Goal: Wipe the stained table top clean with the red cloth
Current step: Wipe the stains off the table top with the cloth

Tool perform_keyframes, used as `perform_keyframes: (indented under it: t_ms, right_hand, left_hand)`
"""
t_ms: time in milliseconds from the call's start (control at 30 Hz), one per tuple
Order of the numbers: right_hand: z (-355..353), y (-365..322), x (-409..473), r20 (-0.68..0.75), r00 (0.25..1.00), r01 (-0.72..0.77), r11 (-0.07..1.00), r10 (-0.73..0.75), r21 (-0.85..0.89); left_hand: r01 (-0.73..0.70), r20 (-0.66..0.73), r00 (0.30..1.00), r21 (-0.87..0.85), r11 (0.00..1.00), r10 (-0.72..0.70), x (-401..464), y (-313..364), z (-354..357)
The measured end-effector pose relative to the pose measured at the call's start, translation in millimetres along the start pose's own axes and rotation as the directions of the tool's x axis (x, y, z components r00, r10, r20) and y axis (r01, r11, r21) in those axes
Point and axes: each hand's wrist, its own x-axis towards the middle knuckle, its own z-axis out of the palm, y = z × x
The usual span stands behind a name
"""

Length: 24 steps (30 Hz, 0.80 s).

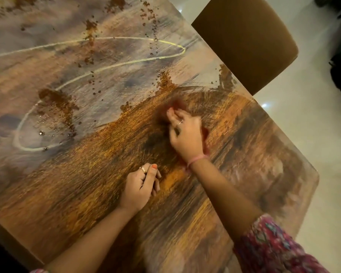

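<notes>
- Two hands are on the table top (234, 194), both reaching from the near edge toward the middle
- Your right hand (185, 134) lies further out, right of centre, with its fingers curled down around the red cloth (175, 106); the cloth is blurred, and only a reddish smear of it shows at your fingertips, pressed against the surface
- You wear a ring (179, 122) on that hand and a pink thread band (197, 159) at the wrist, and a patterned pink sleeve (274, 247) covers the arm at the near right
- Your left hand (140, 186) rests on the table nearer to you and just left of the right wrist, its fingers curled in loosely with the thumb laid over them; it holds nothing that you can see
- A ring (142, 169) shows on one left finger, and the thumbnail is painted orange
- Brown stains (56, 99) sit in patches and trails of droplets across the far and left part of the top, well apart from the cloth; one patch (165, 82) lies just beyond your right fingertips
- A pale oval line (106, 67) loops across the far left half of the surface
- Around and near your hands the top looks streaked orange-brown; you cannot tell how much of that is smeared stain and how much is the table's own pattern
- A brown chair (244, 40) stands at the far right edge of the table, on a pale glossy floor (303, 125)
</notes>
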Motion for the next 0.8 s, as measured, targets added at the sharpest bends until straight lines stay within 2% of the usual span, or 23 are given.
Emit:
perform_keyframes:
  t_ms: [67,100,133,200,233,300,333,367,400,433,467,500,533,567,600,633,667,700,733,767,800]
  right_hand:
    - [-2.0,-2.9,-23.0,0.036,0.975,0.215,0.976,-0.217,0.044]
    - [-8.8,9.8,-16.4,0.038,0.97,0.239,0.97,-0.24,0.034]
    - [-14.6,27.6,-3.0,0.023,0.984,0.179,0.984,-0.178,-0.008]
    - [-28.9,74.5,29.0,-0.051,0.991,-0.13,0.99,0.128,-0.053]
    - [-37.0,98.3,40.4,-0.09,0.94,-0.333,0.943,0.33,-0.017]
    - [-46.0,124.0,49.8,-0.152,0.736,-0.65,0.751,0.66,0.116]
    - [-43.5,121.4,52.1,-0.161,0.64,-0.73,0.66,0.751,0.176]
    - [-38.2,110.8,53.5,-0.16,0.582,-0.769,0.603,0.797,0.21]
    - [-32.8,95.5,55.2,-0.176,0.59,-0.76,0.616,0.788,0.206]
    - [-25.2,78.6,55.9,-0.198,0.679,-0.686,0.707,0.707,0.171]
    - [-17.2,59.3,54.7,-0.181,0.819,-0.531,0.839,0.544,0.118]
    - [-9.1,39.2,48.9,-0.122,0.946,-0.296,0.953,0.302,0.066]
    - [-2.4,19.4,37.7,-0.035,0.999,-0.027,0.999,0.029,0.045]
    - [1.2,7.2,25.8,0.051,0.974,0.216,0.975,-0.219,0.056]
    - [0.1,7.0,22.1,0.114,0.906,0.405,0.913,-0.408,0.056]
    - [-5.4,15.1,29.9,0.145,0.845,0.515,0.856,-0.515,0.04]
    - [-9.6,28.3,43.5,0.131,0.846,0.523,0.853,-0.517,-0.006]
    - [-13.9,45.9,60.4,0.088,0.914,0.4,0.915,-0.395,-0.049]
    - [-19.7,68.5,78.4,0.021,0.987,0.157,0.985,-0.156,-0.064]
    - [-29.0,93.4,95.1,-0.049,0.989,-0.139,0.99,0.137,-0.029]
    - [-37.6,112.7,106.8,-0.112,0.903,-0.409,0.91,0.414,0.066]
  left_hand:
    - [0.045,0.026,0.999,-0.019,0.999,-0.045,1.9,4.6,-1.1]
    - [0.066,0.031,0.997,-0.033,0.997,-0.064,4.0,8.2,-1.1]
    - [0.066,0.029,0.997,-0.044,0.997,-0.065,7.8,12.8,-0.7]
    - [0.0,0.022,1.0,-0.025,1.0,0.0,18.7,23.5,2.0]
    - [-0.057,0.021,0.998,0.011,0.998,0.056,26.3,28.7,2.5]
    - [-0.165,0.02,0.986,0.082,0.983,0.164,44.0,37.3,2.8]
    - [-0.199,0.017,0.98,0.104,0.975,0.198,52.8,39.5,2.4]
    - [-0.221,0.019,0.975,0.128,0.967,0.22,59.6,39.2,2.4]
    - [-0.237,0.027,0.972,0.158,0.959,0.235,65.5,36.3,2.5]
    - [-0.246,0.045,0.969,0.186,0.951,0.242,68.9,31.9,2.4]
    - [-0.25,0.066,0.968,0.202,0.947,0.242,71.0,26.9,2.6]
    - [-0.252,0.08,0.967,0.208,0.945,0.241,71.8,22.1,2.5]
    - [-0.257,0.077,0.966,0.211,0.943,0.246,71.6,18.6,1.8]
    - [-0.26,0.055,0.966,0.211,0.942,0.254,72.0,15.7,0.8]
    - [-0.251,0.016,0.967,0.2,0.947,0.253,72.7,14.2,-0.1]
    - [-0.228,-0.032,0.971,0.174,0.958,0.237,74.1,14.2,-1.3]
    - [-0.198,-0.078,0.975,0.133,0.971,0.209,76.2,15.0,-2.6]
    - [-0.164,-0.113,0.979,0.08,0.983,0.172,78.6,16.3,-3.7]
    - [-0.131,-0.135,0.982,0.022,0.991,0.133,80.6,17.1,-4.5]
    - [-0.105,-0.147,0.984,-0.03,0.994,0.099,82.0,17.6,-4.9]
    - [-0.086,-0.156,0.985,-0.069,0.994,0.075,83.3,18.1,-5.1]
